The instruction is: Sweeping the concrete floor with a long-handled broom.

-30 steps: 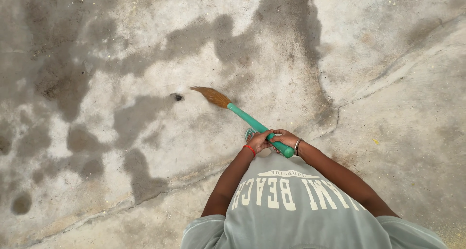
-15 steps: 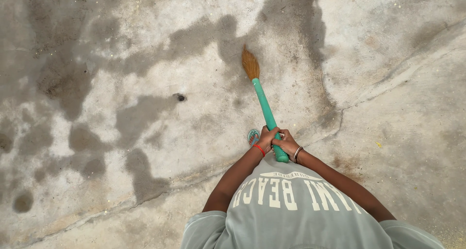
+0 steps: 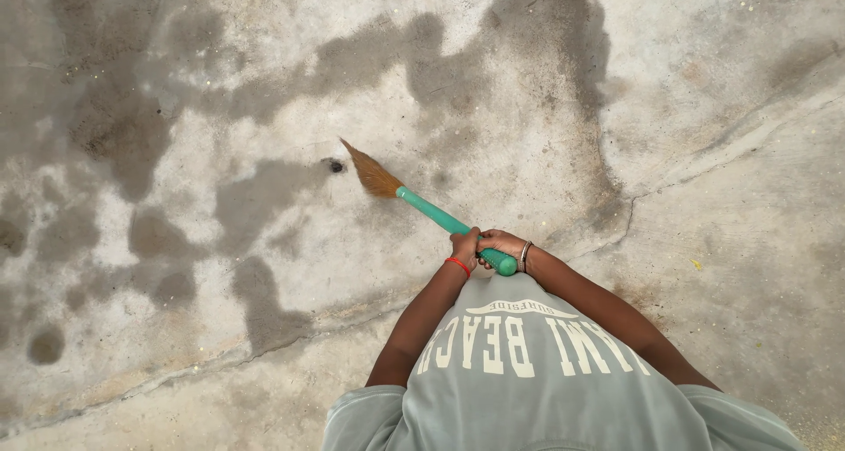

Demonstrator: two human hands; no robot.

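The hands [image 3: 484, 244] hide part of the broom handle [image 3: 440, 220], seemingly.

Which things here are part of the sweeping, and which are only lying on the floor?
Part of the sweeping:
- broom, green handle, brown bristles on the floor
- left hand, grip closed on the handle
- right hand, grip closed on the handle end
- concrete floor with damp patches

Only lying about:
- small dark spot near the bristles
- yellow scrap

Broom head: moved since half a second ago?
Yes. The broom head swung left, from well right of the small dark hole to just beside it; both hands grip the handle.
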